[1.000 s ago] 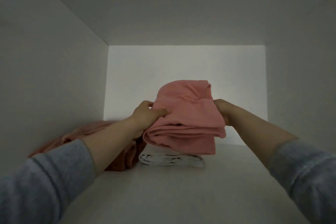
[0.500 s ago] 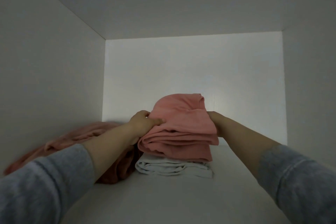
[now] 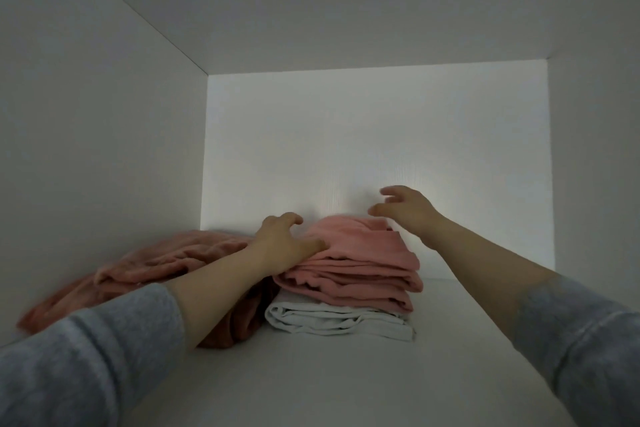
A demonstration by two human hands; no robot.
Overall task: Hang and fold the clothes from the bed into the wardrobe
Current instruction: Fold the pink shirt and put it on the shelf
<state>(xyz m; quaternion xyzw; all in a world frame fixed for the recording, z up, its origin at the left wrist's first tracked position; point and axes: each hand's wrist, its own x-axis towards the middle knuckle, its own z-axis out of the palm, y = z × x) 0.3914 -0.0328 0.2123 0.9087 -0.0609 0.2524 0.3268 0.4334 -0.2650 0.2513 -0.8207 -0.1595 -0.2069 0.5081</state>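
I am reaching into a white, box-shaped wardrobe compartment [image 3: 104, 135], its shelf floor [image 3: 346, 385] pale and smooth under my forearms. The largest garment in here is a loosely bunched, dusty-pink fleecy piece [image 3: 166, 270] heaped against the compartment's left wall, its length running from the near left toward the back corner; my left forearm crosses in front of it.

Just to the right of that heap stands a small stack. On top is the folded salmon-pink knit garment [image 3: 353, 267], several layers thick, lying flat with its long axis going left to right across the shelf and its layered edges facing me. It rests squarely on a folded white cotton garment [image 3: 339, 319], which lies on the shelf floor with the same left-to-right run and sticks out a little at the front. The pink heap touches the stack's left side. No label, brand or writing can be read on any of the cloth.

My left hand [image 3: 280, 246], coming out of a grey sweatshirt sleeve [image 3: 86, 364], lies palm-down on the top left of the salmon-pink garment, fingers spread and curled loosely over the fabric, pressing rather than pinching. My right hand [image 3: 408, 211] hovers above the garment's back right edge, clear of the cloth, fingers apart and bent with nothing between them; its grey sleeve [image 3: 581, 350] is pushed up the forearm.
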